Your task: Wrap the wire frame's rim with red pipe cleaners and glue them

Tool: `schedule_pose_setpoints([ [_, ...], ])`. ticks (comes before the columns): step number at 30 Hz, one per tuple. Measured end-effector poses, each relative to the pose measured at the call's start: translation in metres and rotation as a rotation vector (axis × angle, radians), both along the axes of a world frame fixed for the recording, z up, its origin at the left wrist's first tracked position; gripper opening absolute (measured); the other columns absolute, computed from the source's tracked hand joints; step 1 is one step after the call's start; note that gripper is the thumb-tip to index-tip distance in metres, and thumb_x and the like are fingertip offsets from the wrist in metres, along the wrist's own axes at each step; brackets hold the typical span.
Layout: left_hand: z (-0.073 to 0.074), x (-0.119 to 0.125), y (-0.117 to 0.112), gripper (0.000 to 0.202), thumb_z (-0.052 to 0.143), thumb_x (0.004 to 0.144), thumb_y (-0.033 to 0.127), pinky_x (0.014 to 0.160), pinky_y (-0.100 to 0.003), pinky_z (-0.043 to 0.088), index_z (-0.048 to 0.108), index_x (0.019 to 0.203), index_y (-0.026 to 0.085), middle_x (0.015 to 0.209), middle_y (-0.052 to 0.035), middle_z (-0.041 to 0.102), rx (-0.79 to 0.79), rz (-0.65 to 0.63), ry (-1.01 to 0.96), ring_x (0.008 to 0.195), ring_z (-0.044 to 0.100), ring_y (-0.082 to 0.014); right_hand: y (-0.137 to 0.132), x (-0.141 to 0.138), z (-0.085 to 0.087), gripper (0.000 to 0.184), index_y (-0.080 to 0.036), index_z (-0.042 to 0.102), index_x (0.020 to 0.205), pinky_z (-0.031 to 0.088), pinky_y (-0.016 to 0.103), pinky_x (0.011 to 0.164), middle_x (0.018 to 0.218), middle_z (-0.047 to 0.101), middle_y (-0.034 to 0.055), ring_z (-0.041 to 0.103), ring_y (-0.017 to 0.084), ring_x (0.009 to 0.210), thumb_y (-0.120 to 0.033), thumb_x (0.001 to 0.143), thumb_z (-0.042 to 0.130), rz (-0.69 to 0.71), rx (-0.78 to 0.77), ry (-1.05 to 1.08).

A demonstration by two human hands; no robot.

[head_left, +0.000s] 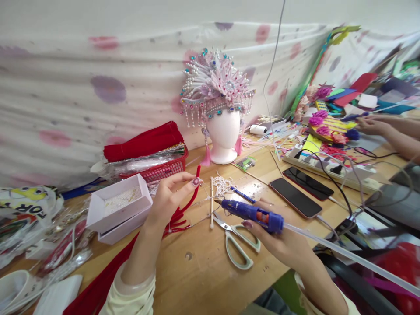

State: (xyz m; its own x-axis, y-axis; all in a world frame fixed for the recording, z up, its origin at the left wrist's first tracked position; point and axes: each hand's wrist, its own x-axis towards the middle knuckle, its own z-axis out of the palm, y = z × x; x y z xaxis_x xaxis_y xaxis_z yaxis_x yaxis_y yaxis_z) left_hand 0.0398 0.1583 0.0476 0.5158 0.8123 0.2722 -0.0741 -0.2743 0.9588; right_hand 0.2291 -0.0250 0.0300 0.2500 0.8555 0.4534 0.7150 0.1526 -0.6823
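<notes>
My left hand (169, 192) pinches a red chenille stem (193, 194) near its upper end, between thumb and forefinger. Other red stems (177, 218) fan out just below it. In my right hand (285, 245) is a blue hot glue gun (251, 213), its nozzle pointing left toward the stem but apart from it. A long clear glue stick (331, 247) runs out of the gun's back. Beneath the gun lie open scissors (238, 245) with pale handles. A thin white stick (211, 203) and a heap of white bead strings (222, 183) lie between the hands.
A foam head (225, 133) wears a beaded pink headdress (218, 85) at the back. Left are a white box of beads (121, 199) and a red basket (167, 168). Two phones (295, 197), a power strip (328, 168) and cables lie right. Another person's hands (377, 127) work beyond.
</notes>
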Motion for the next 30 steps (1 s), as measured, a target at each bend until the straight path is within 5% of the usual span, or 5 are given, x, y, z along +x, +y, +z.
schedule_pose_setpoints([
  [3,0.0,0.0,0.0,0.017,0.079,0.079,0.038,0.092,-0.031,0.049,0.079,0.083,0.021,0.088,-0.0039,0.08,-0.007,0.018,-0.003,0.092,0.072,-0.022,-0.004,0.013,-0.009,0.033,-0.024,0.066,0.075,0.048,0.033,0.053,0.065,0.067,0.0018,0.064,0.021,0.057,-0.053,0.09,0.063,-0.061,-0.067,0.062],
  [10,0.003,0.004,-0.003,0.019,0.08,0.074,0.039,0.09,-0.033,0.049,0.08,0.079,0.02,0.086,-0.0059,0.08,-0.032,0.05,-0.008,0.09,0.071,-0.0229,0.001,0.078,-0.059,0.056,-0.018,0.074,0.076,0.052,0.037,0.061,0.073,0.076,0.0098,0.07,0.028,0.069,-0.068,0.09,0.051,-0.544,-0.253,0.16],
  [22,-0.001,0.001,0.001,0.018,0.08,0.076,0.04,0.09,-0.031,0.048,0.079,0.081,0.022,0.085,-0.0035,0.079,-0.024,0.04,0.002,0.09,0.071,-0.0217,0.036,0.109,-0.088,0.048,-0.015,0.077,0.094,0.051,0.041,0.075,0.089,0.079,0.0144,0.071,0.033,0.086,-0.057,0.085,0.055,-0.506,-0.313,0.052],
  [27,-0.001,0.002,0.0,0.019,0.08,0.075,0.04,0.091,-0.033,0.049,0.079,0.08,0.021,0.085,-0.0049,0.08,-0.02,0.062,0.005,0.09,0.071,-0.0231,-0.007,0.094,-0.094,0.058,-0.014,0.07,0.098,0.046,0.056,0.086,0.095,0.074,0.022,0.065,0.043,0.097,-0.066,0.079,0.056,-0.681,-0.31,-0.081],
  [30,0.001,0.002,0.0,0.018,0.08,0.075,0.038,0.092,-0.033,0.049,0.08,0.081,0.021,0.088,-0.0056,0.08,-0.031,0.057,0.009,0.093,0.072,-0.0232,-0.048,0.069,-0.082,0.052,-0.02,0.067,0.076,0.05,0.05,0.073,0.069,0.068,0.014,0.066,0.038,0.078,-0.071,0.078,0.056,-0.665,-0.362,-0.182],
])
